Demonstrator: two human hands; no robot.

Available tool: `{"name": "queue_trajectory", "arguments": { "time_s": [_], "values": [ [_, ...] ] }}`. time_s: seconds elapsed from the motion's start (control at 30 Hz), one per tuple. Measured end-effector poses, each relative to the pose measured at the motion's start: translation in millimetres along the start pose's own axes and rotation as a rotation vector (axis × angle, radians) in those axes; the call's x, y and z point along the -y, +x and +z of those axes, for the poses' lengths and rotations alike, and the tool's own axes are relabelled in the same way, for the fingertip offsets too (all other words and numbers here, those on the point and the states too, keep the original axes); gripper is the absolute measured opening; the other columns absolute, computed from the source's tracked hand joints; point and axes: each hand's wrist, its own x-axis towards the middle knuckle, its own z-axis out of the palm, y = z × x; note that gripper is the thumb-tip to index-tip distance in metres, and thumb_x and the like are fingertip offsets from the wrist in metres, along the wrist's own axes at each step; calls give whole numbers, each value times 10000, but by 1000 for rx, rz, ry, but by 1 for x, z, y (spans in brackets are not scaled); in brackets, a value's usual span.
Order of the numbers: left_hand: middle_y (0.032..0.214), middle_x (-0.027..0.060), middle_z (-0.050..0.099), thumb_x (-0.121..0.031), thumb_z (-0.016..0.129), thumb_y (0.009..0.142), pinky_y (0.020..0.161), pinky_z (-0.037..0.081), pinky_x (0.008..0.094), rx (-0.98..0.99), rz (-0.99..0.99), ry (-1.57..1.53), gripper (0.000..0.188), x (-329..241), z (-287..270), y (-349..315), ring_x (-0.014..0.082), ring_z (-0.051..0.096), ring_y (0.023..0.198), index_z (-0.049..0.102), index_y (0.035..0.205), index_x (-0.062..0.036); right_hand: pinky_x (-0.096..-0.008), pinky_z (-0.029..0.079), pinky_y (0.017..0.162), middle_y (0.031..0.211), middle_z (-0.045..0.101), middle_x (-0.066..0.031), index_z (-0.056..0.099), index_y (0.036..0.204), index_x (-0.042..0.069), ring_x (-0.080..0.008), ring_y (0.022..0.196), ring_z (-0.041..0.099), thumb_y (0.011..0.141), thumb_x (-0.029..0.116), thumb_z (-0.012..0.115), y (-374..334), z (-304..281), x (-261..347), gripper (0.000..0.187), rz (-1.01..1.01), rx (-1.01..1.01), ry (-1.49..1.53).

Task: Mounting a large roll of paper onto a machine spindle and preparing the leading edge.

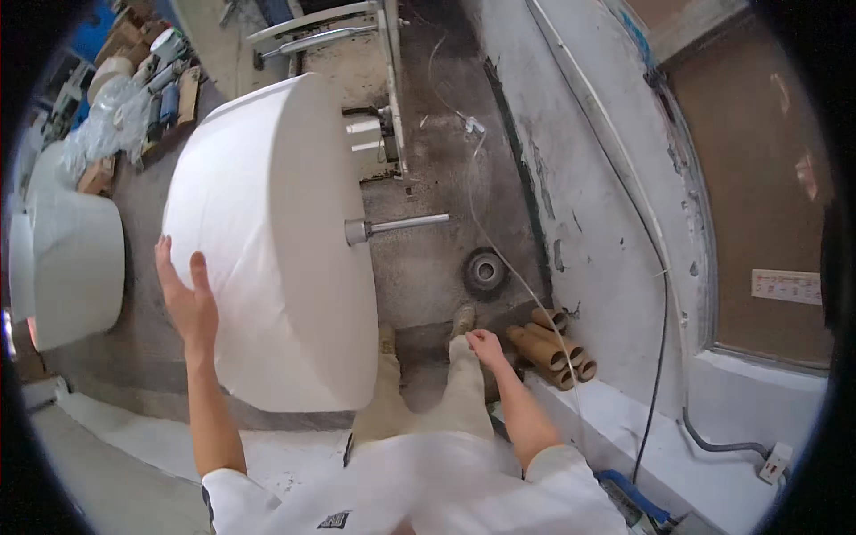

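A big roll of white sheet material fills the space in front of me to the left, its flat end facing right. From the middle of that end a metal shaft sticks out through a grey collar. My left hand is at the roll's left side, fingers stretched and spread, gripping nothing; whether the whole palm touches the sheet I cannot tell. My right hand hangs in front of my right leg, away from the roll. Its fingers are pinched together, and anything between them is too small to make out.
A dark round ring-shaped part lies on the floor right of the shaft. Brown cardboard tubes are stacked by the wall, and a thin cable crosses the floor. Beyond the roll stands a metal frame. More white rolls sit at far left.
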Motion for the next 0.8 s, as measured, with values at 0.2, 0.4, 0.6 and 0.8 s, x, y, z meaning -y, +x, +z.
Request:
{"name": "queue_trajectory", "arguments": {
  "time_s": [0.2,0.4,0.6,0.8],
  "values": [
    [1485,168,351,-308,368,1027,1148,210,377,126,-173,-45,528,3,61,0,269,286,1395,315,1443,13,-334,508,708,834,689,-75,675,1008,-4,-160,780,649,886,309,635,116,12,-47,338,92,104,91],
    [1522,137,290,-427,300,1023,1132,251,382,254,-60,52,604,43,69,10,264,309,1377,302,1457,-5,-378,497,768,875,695,-150,679,930,16,-291,835,660,826,333,661,275,4,-215,334,-35,-24,-185],
    [1509,137,309,-447,325,1011,1121,267,384,321,-210,44,623,53,188,-1,268,330,1357,310,1454,-9,-370,469,701,799,650,-65,671,887,20,-194,719,571,812,398,716,422,-32,-428,389,291,-376,69],
    [1497,138,328,-468,349,998,1109,282,387,224,-294,175,642,-2,192,12,272,352,1336,318,1451,-13,-264,417,650,909,581,-6,521,1217,90,-108,767,512,754,454,774,468,9,-370,641,548,-339,890]
  ]
}}
